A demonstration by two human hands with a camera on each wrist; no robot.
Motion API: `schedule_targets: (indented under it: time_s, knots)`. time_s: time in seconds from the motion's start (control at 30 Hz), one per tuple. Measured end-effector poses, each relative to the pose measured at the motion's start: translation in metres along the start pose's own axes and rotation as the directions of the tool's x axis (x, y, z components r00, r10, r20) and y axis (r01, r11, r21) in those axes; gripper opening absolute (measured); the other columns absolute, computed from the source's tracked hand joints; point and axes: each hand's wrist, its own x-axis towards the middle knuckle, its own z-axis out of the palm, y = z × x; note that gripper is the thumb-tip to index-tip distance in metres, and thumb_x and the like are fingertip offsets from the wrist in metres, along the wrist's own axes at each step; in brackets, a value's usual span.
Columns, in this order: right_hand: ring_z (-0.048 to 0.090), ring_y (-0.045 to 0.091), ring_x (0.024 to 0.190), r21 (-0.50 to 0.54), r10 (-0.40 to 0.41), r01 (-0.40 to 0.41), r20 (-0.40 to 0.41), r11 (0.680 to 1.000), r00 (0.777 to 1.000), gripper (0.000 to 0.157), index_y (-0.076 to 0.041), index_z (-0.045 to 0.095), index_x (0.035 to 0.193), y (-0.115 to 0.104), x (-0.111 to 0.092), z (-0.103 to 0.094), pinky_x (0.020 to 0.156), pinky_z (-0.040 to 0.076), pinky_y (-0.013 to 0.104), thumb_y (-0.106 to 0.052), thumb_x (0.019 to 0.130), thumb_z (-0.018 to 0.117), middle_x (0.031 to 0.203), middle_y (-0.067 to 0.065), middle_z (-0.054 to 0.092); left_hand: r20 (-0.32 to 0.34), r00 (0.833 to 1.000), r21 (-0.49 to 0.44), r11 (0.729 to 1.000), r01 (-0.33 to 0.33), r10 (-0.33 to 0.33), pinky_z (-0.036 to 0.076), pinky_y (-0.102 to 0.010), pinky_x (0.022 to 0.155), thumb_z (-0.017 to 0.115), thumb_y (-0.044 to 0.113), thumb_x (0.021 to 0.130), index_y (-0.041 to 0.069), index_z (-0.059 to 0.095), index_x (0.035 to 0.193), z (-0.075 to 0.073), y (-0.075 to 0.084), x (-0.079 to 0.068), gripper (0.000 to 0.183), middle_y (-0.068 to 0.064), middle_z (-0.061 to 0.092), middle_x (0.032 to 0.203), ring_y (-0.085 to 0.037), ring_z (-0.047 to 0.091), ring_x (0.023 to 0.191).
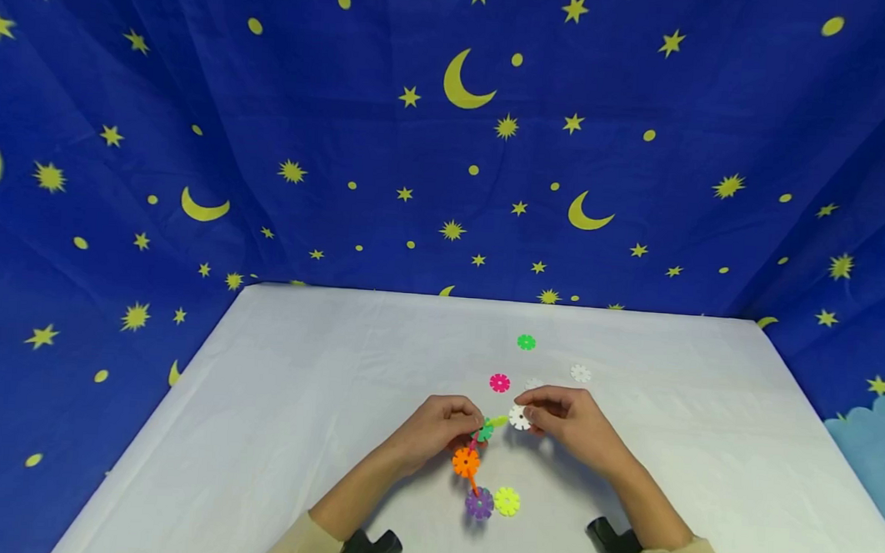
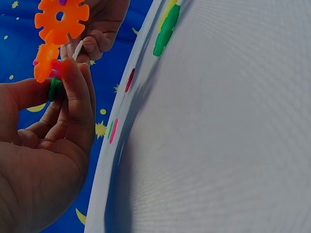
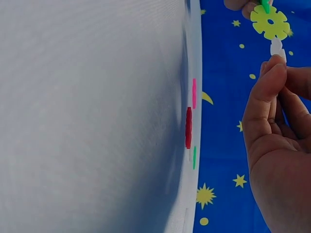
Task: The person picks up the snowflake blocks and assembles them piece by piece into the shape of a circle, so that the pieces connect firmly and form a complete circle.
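Observation:
My left hand [image 1: 440, 433] pinches a green notched disc [image 1: 485, 431] in a chain of plastic snowflake discs. Down from it hang a pink disc [image 2: 57, 69], an orange disc [image 1: 466, 462], another orange disc seen edge-on [image 1: 473, 482] and a purple disc [image 1: 479, 503]. On the chain's other side sits a yellow-green disc [image 3: 270, 22]. Between thumb and fingers, my right hand [image 1: 576, 424] holds a white disc [image 1: 519, 417]. Its edge meets the yellow-green disc's edge in the right wrist view; whether they are slotted together I cannot tell.
On the white table [image 1: 318, 362] lie a green disc [image 1: 526, 342], a pink disc [image 1: 499, 383] and a white disc [image 1: 580, 373] beyond the hands. A yellow disc [image 1: 507, 501] shows beside the purple one. Blue star-patterned cloth [image 1: 389, 140] surrounds the table.

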Motion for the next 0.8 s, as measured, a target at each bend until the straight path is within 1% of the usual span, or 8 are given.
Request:
schedule_targets:
  time_s: [0.2, 0.3, 0.4, 0.53, 0.63, 0.8]
  knots:
    - [0.061, 0.045, 0.078, -0.011, 0.000, 0.000, 0.002, 1.000, 1.000, 0.018, 0.003, 0.067, 0.110, -0.005, -0.002, 0.000, 0.070, 0.054, 0.047, -0.002, 0.094, 0.058, 0.092, 0.013, 0.068, 0.003, 1.000, 0.006, 1.000, 0.001, -0.001, 0.048, -0.025, 0.058, 0.061, 0.014, 0.093, -0.001, 0.068, 0.093, 0.000, 0.000, 0.000, 0.017, -0.005, 0.064, 0.079, -0.014, 0.056, 0.067]
    - [0.060, 0.046, 0.078, -0.014, -0.001, 0.001, 0.004, 1.000, 1.000, 0.018, 0.002, 0.067, 0.109, 0.000, -0.001, 0.000, 0.069, 0.054, 0.047, -0.002, 0.094, 0.058, 0.092, 0.013, 0.068, 0.004, 1.000, 0.011, 1.000, -0.002, 0.002, 0.048, -0.025, 0.059, 0.061, 0.013, 0.093, -0.001, 0.067, 0.093, 0.000, 0.000, 0.000, 0.016, -0.005, 0.064, 0.080, -0.015, 0.056, 0.068]
    - [0.060, 0.046, 0.078, -0.017, -0.001, 0.001, 0.003, 1.000, 1.000, 0.019, 0.003, 0.066, 0.111, 0.011, 0.002, -0.001, 0.069, 0.054, 0.047, -0.003, 0.095, 0.058, 0.090, 0.011, 0.068, 0.007, 1.000, 0.012, 1.000, -0.007, 0.007, 0.049, -0.026, 0.060, 0.061, 0.013, 0.093, -0.002, 0.067, 0.093, 0.000, -0.001, 0.000, 0.016, -0.005, 0.063, 0.080, -0.015, 0.056, 0.069]
    - [0.063, 0.039, 0.078, -0.027, -0.003, 0.003, 0.004, 1.000, 1.000, 0.020, 0.002, 0.067, 0.111, 0.024, 0.005, -0.002, 0.069, 0.055, 0.043, -0.007, 0.095, 0.060, 0.092, 0.008, 0.068, 0.006, 1.000, 0.017, 1.000, -0.007, 0.007, 0.048, -0.026, 0.060, 0.062, 0.014, 0.093, -0.002, 0.067, 0.093, 0.000, -0.001, 0.000, 0.016, -0.006, 0.063, 0.080, -0.016, 0.056, 0.069]
    - [0.065, 0.032, 0.079, -0.027, -0.014, 0.015, 0.015, 1.000, 1.000, 0.020, 0.000, 0.067, 0.111, 0.028, 0.006, -0.002, 0.070, 0.056, 0.042, -0.010, 0.094, 0.061, 0.096, 0.008, 0.068, 0.006, 1.000, 0.026, 1.000, -0.005, 0.004, 0.047, -0.026, 0.058, 0.063, 0.014, 0.093, -0.001, 0.068, 0.092, 0.000, -0.001, 0.000, 0.016, -0.006, 0.063, 0.080, -0.017, 0.055, 0.068]
    - [0.065, 0.029, 0.080, -0.017, -0.026, 0.026, 0.025, 1.000, 0.999, 0.018, -0.004, 0.068, 0.109, 0.029, 0.005, -0.002, 0.070, 0.056, 0.043, -0.011, 0.094, 0.062, 0.096, 0.010, 0.067, 0.008, 1.000, 0.039, 0.999, -0.007, 0.007, 0.046, -0.025, 0.057, 0.063, 0.015, 0.093, 0.000, 0.068, 0.092, 0.000, -0.001, -0.001, 0.016, -0.005, 0.063, 0.078, -0.018, 0.055, 0.068]
